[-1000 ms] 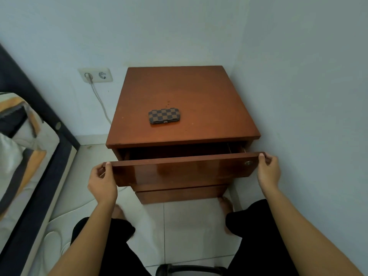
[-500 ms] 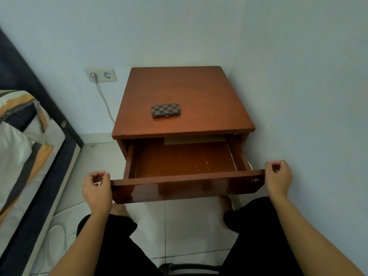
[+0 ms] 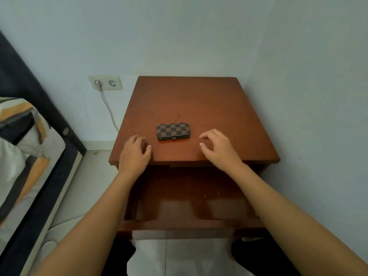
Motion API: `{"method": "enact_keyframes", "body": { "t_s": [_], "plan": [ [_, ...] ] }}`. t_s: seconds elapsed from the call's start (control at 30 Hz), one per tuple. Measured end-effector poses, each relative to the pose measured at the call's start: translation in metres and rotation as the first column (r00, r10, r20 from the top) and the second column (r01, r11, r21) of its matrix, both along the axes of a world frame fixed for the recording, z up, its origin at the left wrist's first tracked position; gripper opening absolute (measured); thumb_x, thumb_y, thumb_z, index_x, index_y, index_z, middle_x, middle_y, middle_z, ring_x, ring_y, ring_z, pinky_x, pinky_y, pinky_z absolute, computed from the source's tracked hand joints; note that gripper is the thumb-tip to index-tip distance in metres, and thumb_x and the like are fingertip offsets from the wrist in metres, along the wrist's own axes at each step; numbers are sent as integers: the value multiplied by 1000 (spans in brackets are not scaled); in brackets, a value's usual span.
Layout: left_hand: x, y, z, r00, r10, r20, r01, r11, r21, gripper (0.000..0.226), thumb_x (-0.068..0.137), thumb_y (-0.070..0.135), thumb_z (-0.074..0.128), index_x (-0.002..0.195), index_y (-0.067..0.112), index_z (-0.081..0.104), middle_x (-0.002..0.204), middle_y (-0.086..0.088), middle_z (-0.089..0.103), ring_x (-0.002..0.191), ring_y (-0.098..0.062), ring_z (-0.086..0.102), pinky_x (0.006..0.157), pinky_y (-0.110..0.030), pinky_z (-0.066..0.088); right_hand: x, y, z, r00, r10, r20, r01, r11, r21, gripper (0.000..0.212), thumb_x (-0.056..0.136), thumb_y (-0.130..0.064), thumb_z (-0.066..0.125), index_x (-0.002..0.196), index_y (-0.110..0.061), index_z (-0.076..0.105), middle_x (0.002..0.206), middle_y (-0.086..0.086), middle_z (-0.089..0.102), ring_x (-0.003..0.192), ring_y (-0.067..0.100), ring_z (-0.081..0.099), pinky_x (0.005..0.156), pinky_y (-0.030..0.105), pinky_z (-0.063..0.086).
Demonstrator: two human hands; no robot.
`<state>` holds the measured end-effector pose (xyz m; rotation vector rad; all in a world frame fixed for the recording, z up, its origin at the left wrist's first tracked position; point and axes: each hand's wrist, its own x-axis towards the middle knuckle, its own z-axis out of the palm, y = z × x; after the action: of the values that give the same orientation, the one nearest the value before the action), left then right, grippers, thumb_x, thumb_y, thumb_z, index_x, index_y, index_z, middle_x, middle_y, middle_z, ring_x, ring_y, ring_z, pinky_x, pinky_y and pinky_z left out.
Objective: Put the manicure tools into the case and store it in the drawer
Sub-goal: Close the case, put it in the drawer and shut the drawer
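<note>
Both hands [image 3: 135, 154] [image 3: 219, 150] flank the closed case [image 3: 172, 130], fingers loosely spread, holding nothing

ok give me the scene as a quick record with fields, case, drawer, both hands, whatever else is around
case: checkered case, closed, lying flat on the nightstand top, near the front
drawer: top drawer pulled out, nothing visible inside
left hand: left hand empty, fingers curled, over the front edge, left of the case, not touching it
right hand: right hand empty, fingers spread, right of the case, not touching it
loose manicure tools: none in view
surroundings: wall socket with one cable plugged in; bed at left
task state: case not yet in the drawer
</note>
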<state>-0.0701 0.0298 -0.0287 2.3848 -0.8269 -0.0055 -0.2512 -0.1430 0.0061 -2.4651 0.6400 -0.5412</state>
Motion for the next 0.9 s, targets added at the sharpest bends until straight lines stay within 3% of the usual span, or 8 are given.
{"method": "enact_keyframes", "body": {
  "t_s": [0.17, 0.33, 0.47, 0.67, 0.83, 0.9],
  "plan": [
    [19, -25, -17, 997, -15, 70, 0, 978, 208, 52, 98, 40, 32, 145, 18, 32, 156, -6, 25, 145, -22, 17, 117, -39, 13, 65, -2, -8, 982, 149, -119, -160, 983, -93, 45, 91, -28, 51, 133, -16, 42, 133, 3, 42, 124, 18, 39, 97, 38, 46],
    [22, -31, -23, 991, -14, 131, -27, 951, 308, 55, 98, 43, 21, 149, 23, 18, 159, -4, 12, 147, -19, 7, 118, -36, 5, 103, -14, -27, 933, 206, -296, -257, 955, -146, 64, 92, -43, 47, 147, -24, 20, 156, 5, 20, 145, 22, 12, 115, 39, 20],
    [22, -29, -24, 992, -26, 122, -15, 945, 328, 55, 98, 42, 20, 150, 23, 16, 160, -3, 10, 147, -19, 5, 119, -36, 4, 102, -11, -37, 961, 175, -215, -216, 959, -184, 63, 89, -47, 49, 144, -23, 29, 146, 8, 35, 137, 24, 27, 114, 39, 25],
    [22, -27, -22, 993, -38, 114, -2, 943, 334, 55, 98, 42, 19, 150, 22, 15, 159, -4, 10, 147, -20, 5, 119, -36, 3, 50, 13, -38, 973, 181, -144, -200, 971, -133, 68, 80, -50, 58, 140, -24, 38, 117, 8, 45, 110, 24, 39, 96, 38, 41],
    [21, -26, -20, 993, -46, 105, 11, 949, 315, 55, 98, 40, 21, 149, 19, 18, 159, -6, 12, 147, -21, 6, 119, -36, 4, -1, 37, -49, 939, 308, -152, -336, 914, -225, 71, 76, -55, 55, 139, -25, 41, 110, 11, 47, 96, 23, 41, 88, 32, 38],
    [21, -26, -20, 993, -46, 110, 9, 949, 316, 56, 98, 41, 20, 150, 20, 18, 159, -5, 12, 147, -21, 6, 119, -36, 4, -15, 41, -57, 896, 393, -206, -431, 881, -193, 70, 76, -54, 57, 138, -26, 42, 110, 11, 47, 96, 21, 41, 87, 29, 38]
  ]
}}
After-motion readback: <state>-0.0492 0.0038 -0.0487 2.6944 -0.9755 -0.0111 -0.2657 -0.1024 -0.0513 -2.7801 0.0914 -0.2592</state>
